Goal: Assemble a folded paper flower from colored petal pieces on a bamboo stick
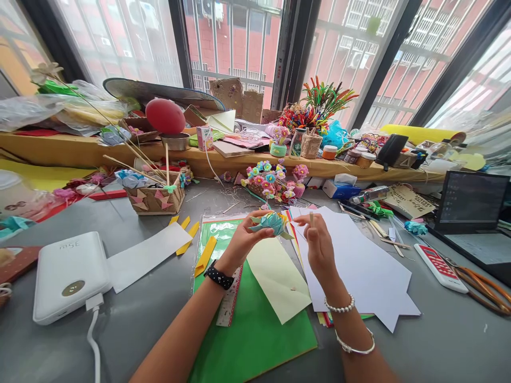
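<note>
My left hand (243, 239), a black band on its wrist, is closed around a small teal folded-paper flower (271, 222) with yellow tips, held above the table. My right hand (319, 244), with bead and silver bracelets, pinches a thin pale stick (311, 217) upright just right of the flower. Beneath both hands lie a green sheet (255, 330), a pale yellow paper (279, 279) and white paper sheets (359, 266).
A white power bank (67, 274) with cable lies at left beside yellow paper strips (205, 254). A cardboard basket (157, 198), a paper-flower bouquet (269, 181), a laptop (471, 205), a red-and-white calculator (439, 266) and orange scissors (485, 292) ring the work spot. A cluttered wooden shelf (99, 151) runs behind.
</note>
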The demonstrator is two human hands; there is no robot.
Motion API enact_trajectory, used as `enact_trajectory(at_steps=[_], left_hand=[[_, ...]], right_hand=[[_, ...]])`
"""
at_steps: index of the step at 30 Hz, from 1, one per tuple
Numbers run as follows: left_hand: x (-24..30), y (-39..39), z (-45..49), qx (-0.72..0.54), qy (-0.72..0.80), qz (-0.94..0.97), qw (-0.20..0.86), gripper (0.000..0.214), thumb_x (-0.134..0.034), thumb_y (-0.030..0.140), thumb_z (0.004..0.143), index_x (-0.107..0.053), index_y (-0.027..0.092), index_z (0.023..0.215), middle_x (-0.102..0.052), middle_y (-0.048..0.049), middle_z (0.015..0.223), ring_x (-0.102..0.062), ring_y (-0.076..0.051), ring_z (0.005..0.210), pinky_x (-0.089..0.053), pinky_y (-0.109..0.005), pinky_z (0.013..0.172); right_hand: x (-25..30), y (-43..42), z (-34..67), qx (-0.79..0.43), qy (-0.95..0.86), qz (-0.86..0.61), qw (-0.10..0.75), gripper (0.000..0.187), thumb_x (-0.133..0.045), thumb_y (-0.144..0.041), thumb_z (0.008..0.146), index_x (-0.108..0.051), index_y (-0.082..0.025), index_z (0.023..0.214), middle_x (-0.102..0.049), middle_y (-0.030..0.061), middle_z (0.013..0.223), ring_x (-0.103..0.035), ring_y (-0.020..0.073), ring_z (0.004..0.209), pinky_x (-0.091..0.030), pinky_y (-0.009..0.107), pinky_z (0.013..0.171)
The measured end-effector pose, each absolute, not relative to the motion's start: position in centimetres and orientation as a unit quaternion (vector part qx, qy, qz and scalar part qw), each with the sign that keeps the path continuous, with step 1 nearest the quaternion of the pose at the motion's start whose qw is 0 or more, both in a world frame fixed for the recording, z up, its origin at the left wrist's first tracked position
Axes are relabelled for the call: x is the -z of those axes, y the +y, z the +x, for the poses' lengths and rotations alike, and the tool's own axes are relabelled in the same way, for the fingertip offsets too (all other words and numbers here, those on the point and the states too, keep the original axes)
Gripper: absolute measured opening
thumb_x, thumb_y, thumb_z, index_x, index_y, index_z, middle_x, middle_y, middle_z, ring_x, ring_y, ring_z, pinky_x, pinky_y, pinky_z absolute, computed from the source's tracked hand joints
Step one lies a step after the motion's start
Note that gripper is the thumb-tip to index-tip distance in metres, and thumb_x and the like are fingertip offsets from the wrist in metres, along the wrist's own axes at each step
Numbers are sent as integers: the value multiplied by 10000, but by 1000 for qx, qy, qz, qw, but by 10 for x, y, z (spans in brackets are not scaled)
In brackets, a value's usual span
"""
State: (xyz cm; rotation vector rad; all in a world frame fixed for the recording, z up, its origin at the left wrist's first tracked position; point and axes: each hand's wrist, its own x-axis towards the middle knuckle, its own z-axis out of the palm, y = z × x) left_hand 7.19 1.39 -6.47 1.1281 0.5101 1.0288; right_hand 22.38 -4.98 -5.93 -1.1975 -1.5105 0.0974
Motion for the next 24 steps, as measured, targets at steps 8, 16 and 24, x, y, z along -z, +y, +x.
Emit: enact_trajectory(at_steps=[8, 16, 24], left_hand=[[65, 16, 72, -468, 210, 482, 710, 515, -701, 237, 640, -493, 249, 1110, -617, 6, 870, -572, -118, 760, -455, -251, 712], [71, 18, 75, -459, 190, 507, 704, 514, -716, 143, 614, -463, 231, 1052, -559, 20, 867, -533, -82, 741, -412, -177, 631], [73, 18, 77, -437, 187, 541, 693, 484, -705, 164, 624, -438, 230, 1022, -545, 12, 850, -545, -98, 711, -453, -232, 649]], right_hand=[[58, -53, 226, -95, -646, -519, 551, 381, -276, -380, 909, -610, -199, 879, -428, -25, 561, -420, 117, 504, -359, 244, 504], [56, -51, 225, -113, -653, -524, 534, 150, -499, -309, 822, -582, -195, 769, -569, 1, 680, -517, 118, 574, -410, 234, 523], [59, -49, 225, -137, -662, -518, 524, 89, -547, -249, 787, -613, -200, 822, -616, 32, 781, -569, 152, 696, -464, 266, 590]])
